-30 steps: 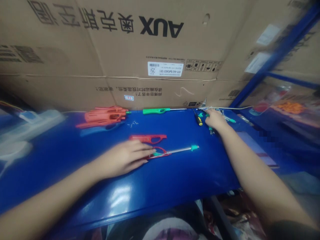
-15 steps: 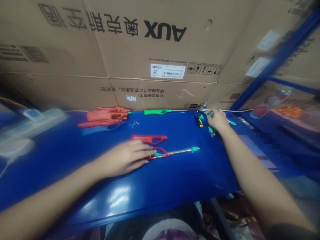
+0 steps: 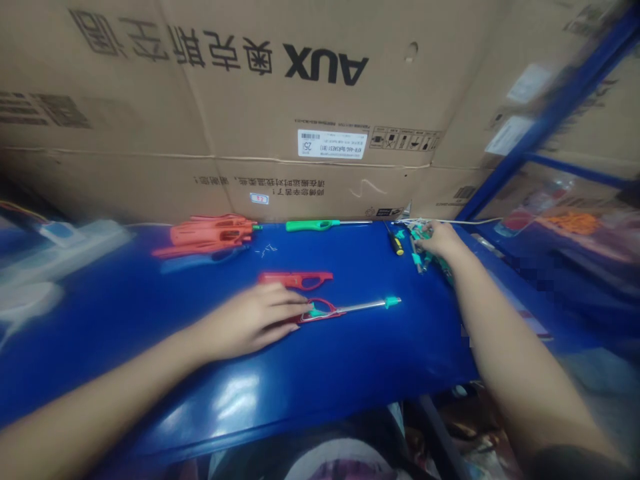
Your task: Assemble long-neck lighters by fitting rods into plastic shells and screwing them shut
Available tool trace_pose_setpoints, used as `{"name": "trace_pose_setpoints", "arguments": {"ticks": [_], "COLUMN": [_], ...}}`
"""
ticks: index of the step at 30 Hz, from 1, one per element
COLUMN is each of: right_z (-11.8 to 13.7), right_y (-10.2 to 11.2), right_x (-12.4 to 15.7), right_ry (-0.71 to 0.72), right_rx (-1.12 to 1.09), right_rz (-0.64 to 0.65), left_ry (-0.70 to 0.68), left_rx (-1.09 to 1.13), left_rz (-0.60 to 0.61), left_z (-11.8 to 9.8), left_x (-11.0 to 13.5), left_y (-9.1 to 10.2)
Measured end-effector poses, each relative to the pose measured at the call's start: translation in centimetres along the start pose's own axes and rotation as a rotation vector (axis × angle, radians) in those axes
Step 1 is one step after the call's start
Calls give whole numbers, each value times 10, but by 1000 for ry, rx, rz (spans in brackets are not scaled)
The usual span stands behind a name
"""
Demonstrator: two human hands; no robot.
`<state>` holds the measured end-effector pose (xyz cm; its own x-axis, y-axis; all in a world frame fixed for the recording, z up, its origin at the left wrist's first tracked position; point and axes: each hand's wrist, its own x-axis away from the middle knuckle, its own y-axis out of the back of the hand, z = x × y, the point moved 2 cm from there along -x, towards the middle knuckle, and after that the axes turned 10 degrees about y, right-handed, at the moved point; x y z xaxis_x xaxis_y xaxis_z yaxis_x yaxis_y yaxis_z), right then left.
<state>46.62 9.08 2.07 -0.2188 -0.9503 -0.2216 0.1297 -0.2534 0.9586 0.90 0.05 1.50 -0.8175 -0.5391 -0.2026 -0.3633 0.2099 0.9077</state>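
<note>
My left hand (image 3: 250, 321) lies flat on the blue table (image 3: 310, 373), fingers over the red handle of a half-built lighter (image 3: 345, 309) whose metal tube ends in a teal tip. A loose red handle shell (image 3: 295, 279) lies just beyond the fingers. My right hand (image 3: 440, 241) reaches to the far right of the table and closes on small teal parts (image 3: 417, 257) from a little heap there. A yellow-and-black screwdriver (image 3: 397, 241) lies just left of that hand.
A stack of red handle shells (image 3: 210, 233) sits at the back left, and a green lighter (image 3: 320, 225) lies along the back edge. Large cardboard boxes (image 3: 300, 107) wall off the rear. A blue shelf post (image 3: 545, 113) rises at the right. Blurred white items (image 3: 45, 260) sit far left.
My right hand has drawn slightly back from the heap with teal parts in its fingers. My left hand stays on the red lighter handle.
</note>
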Motion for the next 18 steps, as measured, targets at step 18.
{"name": "trace_pose_setpoints", "arguments": {"ticks": [18], "right_z": [15], "right_y": [12], "right_x": [12], "right_ry": [22], "right_rx": [67], "right_rz": [117], "left_ry": [14], "left_rx": [2], "left_rz": [16], "left_z": [1], "left_x": [-1], "left_y": [-1]}}
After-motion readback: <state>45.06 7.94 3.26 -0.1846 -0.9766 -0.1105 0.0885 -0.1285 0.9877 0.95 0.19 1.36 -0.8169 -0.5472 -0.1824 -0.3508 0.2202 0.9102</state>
